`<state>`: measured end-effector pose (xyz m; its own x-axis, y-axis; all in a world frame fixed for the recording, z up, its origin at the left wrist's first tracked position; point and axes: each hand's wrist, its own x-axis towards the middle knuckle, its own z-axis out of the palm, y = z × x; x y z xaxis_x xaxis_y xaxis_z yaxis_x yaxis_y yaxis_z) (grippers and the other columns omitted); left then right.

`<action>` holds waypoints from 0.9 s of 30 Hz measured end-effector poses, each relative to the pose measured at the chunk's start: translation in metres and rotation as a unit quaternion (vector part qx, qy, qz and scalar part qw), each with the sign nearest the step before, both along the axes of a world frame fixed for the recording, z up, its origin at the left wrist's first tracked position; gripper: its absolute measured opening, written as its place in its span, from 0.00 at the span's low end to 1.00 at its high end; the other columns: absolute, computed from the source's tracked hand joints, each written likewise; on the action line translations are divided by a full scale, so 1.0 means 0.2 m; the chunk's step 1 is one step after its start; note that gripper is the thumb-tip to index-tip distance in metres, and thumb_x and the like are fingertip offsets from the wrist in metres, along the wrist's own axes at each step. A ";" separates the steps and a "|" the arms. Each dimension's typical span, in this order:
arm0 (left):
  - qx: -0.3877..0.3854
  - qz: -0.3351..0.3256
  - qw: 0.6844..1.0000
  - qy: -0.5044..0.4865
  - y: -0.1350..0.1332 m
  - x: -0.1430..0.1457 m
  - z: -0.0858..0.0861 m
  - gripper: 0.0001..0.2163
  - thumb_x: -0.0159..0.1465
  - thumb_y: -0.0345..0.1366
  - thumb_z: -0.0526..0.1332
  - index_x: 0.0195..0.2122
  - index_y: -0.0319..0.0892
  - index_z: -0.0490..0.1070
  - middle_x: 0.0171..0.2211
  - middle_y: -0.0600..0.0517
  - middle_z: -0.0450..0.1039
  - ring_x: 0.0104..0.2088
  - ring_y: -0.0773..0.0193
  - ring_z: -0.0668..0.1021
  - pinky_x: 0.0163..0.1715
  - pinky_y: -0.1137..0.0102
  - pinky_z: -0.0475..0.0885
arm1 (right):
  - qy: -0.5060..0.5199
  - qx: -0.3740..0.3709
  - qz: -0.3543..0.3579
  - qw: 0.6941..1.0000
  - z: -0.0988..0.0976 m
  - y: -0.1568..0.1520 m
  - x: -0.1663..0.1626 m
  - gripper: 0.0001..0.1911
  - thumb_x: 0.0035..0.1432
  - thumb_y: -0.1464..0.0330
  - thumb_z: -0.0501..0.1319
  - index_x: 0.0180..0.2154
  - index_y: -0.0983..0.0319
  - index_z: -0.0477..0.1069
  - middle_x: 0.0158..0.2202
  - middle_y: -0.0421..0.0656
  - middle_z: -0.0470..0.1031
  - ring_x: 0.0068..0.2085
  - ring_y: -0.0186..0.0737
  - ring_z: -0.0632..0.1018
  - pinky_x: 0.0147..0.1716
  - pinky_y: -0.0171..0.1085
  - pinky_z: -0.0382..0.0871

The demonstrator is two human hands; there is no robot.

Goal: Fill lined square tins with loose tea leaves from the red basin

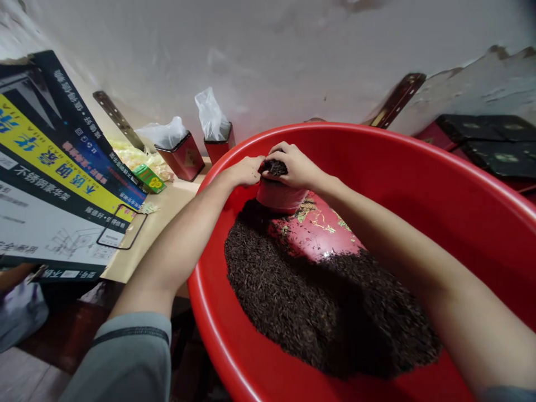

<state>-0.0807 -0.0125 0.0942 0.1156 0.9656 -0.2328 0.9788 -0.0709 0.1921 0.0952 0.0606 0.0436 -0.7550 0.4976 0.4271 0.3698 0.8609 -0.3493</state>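
Dark dried tea leaves (285, 285) lie in a wide heap inside a large red plastic basin (209, 329). At the basin's far left side stands a pinkish-red container (278, 196); its exact kind is unclear. My left hand (248, 170) is closed at the left of its mouth, with the fingertips partly hidden. My right hand (297, 166) curls over the top, thumb in front and fingers behind, around a clump of dark tea leaves (274, 167). Beside the container, a shiny red surface with gold patterns (320, 226) shows among the leaves.
Two red tins, one on the left (184, 159) and one nearer the basin (218, 146), hold clear plastic bags. Left of them are a green-yellow box (149, 180) and a large printed carton (62, 173). Dark boxes (498, 148) stand at right; a wall rises behind.
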 end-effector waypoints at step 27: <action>0.126 -0.190 0.974 0.005 -0.01 0.15 -0.20 0.47 0.65 0.55 0.60 0.75 0.26 0.45 0.77 0.26 0.38 0.78 0.42 0.45 0.75 0.49 0.43 | -0.041 -0.035 -0.008 0.999 -0.01 -0.19 0.52 0.35 0.51 0.83 0.57 0.59 0.60 0.78 0.68 0.49 0.70 0.65 0.53 0.75 0.65 0.52 0.71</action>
<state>-0.0498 -0.0140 0.0545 0.4745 0.8802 0.0020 0.8746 -0.4717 0.1119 0.1991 0.0231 0.0414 -0.7772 0.5367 0.3284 0.4137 0.8292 -0.3760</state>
